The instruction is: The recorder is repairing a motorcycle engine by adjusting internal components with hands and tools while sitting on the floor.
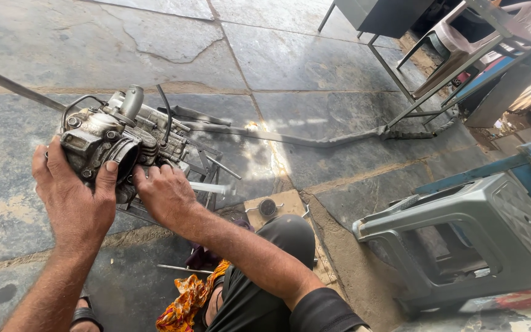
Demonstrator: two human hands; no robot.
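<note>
A grimy grey motorcycle engine block (121,138) rests on a small metal stand (207,175) on the stone floor. My left hand (75,197) grips the near left side of the engine, thumb up by its round opening. My right hand (164,193) presses against the lower front of the engine, just right of that opening; what its fingers hold is hidden. A thin metal rod (210,187) sticks out to the right beside the right hand.
A long bent metal bar (290,138) lies across the floor behind the engine. A grey plastic stool (462,240) lies tipped at the right. A metal frame table (437,67) stands at the top right. An orange cloth (185,301) lies by my knee.
</note>
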